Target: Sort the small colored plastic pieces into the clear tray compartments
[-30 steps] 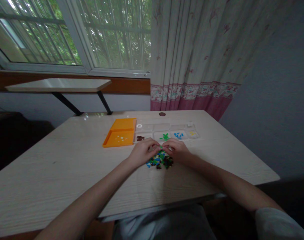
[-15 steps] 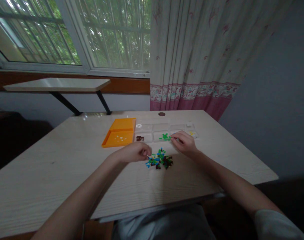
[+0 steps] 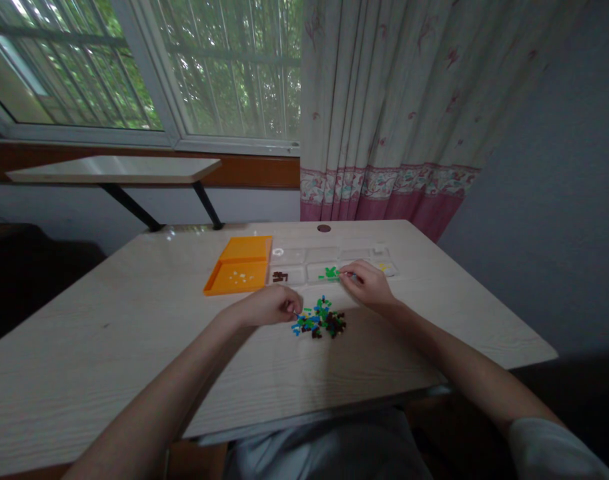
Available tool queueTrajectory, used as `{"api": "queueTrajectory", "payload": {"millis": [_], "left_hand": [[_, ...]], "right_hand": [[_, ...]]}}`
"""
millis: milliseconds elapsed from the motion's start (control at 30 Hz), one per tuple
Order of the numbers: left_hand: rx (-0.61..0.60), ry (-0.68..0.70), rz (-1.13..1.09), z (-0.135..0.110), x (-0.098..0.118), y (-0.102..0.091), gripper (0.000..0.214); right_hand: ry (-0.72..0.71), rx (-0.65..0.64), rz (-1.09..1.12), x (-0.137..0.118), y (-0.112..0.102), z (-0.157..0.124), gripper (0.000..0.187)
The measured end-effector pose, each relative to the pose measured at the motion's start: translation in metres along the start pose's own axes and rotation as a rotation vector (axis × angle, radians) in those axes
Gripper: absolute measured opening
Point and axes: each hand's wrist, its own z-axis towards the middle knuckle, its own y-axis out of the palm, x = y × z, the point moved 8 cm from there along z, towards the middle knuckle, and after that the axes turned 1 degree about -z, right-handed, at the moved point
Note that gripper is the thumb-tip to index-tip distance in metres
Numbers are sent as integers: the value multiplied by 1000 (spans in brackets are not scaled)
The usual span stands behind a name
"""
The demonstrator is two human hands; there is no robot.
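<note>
A mixed pile of small building bricks, blue, green, yellow and dark brown, lies on the table. At its left edge my left hand is closed in a pinch, a bit of blue showing by the fingertips; whether it is gripped I cannot tell. My right hand is also pinched, its fingertips at the right side of the green bricks. These sit in a front compartment of the clear plastic tray. Anything between the right fingertips is too small to make out.
Dark brown bricks fill part of another tray compartment; yellow pieces lie at the right end. Left of the tray stands an open orange case with small white pieces. A raised shelf is at the back left.
My right hand has shifted very slightly left at the green bricks. The left hand stays at the pile with hardly any movement.
</note>
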Motion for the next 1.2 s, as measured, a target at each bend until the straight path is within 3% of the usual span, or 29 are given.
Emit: {"api": "queueTrajectory", "payload": {"millis": [200,433,600,833,1200], "left_hand": [[2,19,5,-1,3,0,10],[115,24,36,1,11,-10,18],[267,-3,-61,5,17,-17,22],[347,2,-154,8,21,-13,22],[374,-19,-133,9,22,-14,19]], "right_hand": [[178,-111,-101,29,19,2,12],[213,-81,-124,43,16,3,14],[134,-128,-52,22,22,-2,13],[-70,-187,22,-26,41,-14,14],[-170,-158,36,-39,38,-15,14]]}}
